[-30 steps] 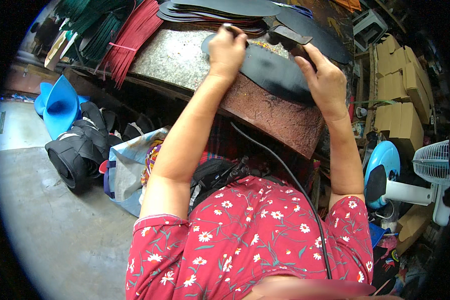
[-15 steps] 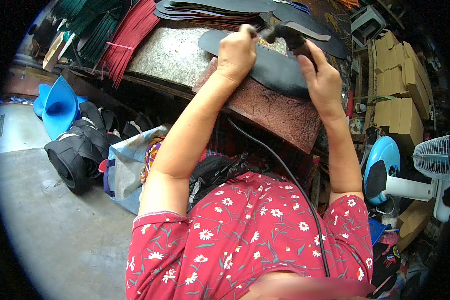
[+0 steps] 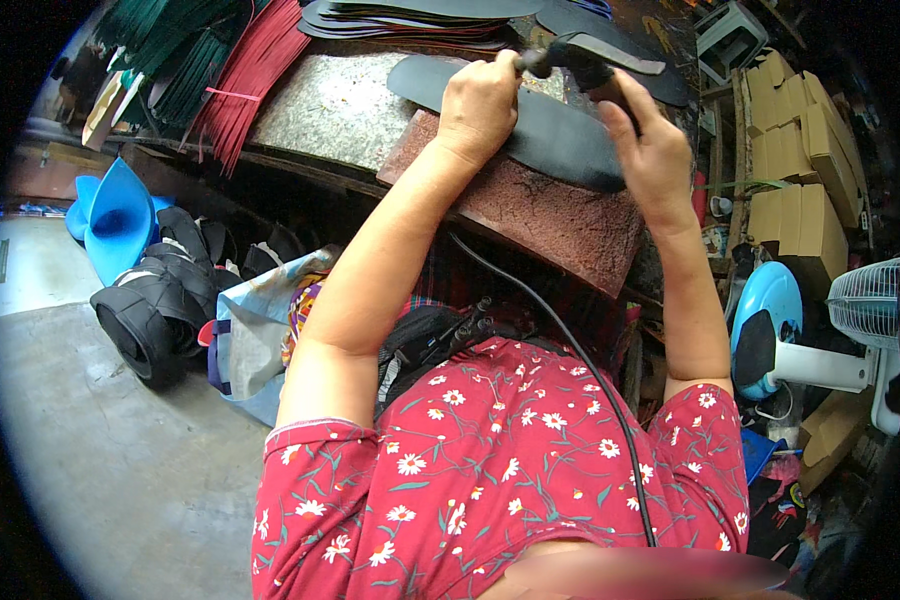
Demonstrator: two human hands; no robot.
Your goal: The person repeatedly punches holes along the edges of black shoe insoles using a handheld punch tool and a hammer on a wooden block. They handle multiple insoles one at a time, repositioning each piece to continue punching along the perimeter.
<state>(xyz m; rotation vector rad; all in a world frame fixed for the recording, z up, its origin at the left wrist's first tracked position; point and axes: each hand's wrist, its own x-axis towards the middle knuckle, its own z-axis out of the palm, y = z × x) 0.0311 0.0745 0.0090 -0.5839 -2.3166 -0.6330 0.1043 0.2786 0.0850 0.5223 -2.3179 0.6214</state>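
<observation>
My left hand [image 3: 478, 108] is closed in a fist around a short punch, mostly hidden by the fingers, above a black sole-shaped sheet [image 3: 565, 135]. In my right hand [image 3: 654, 150] is a hammer [image 3: 582, 62] with a dark grip and a grey claw, its fingers wrapped round the handle. The hammer's face is right beside the top of the left fist; whether it touches the punch I cannot tell. The sheet lies across a reddish-brown block [image 3: 540, 225] at the table's near edge, and its near right end reaches toward my right wrist.
Stacked dark sole-shaped sheets [image 3: 410, 22] lie at the back of the speckled worktop [image 3: 325, 105]. Red strips [image 3: 245, 85] and dark green strips [image 3: 185, 75] hang at its left. Cardboard boxes [image 3: 800, 215] and a fan [image 3: 863, 305] stand at right; a black cable [image 3: 570, 340] runs before me.
The hammer head has come slightly left and up, closer to the left fist. The sheet appears a little farther left, and its row of small holes no longer shows.
</observation>
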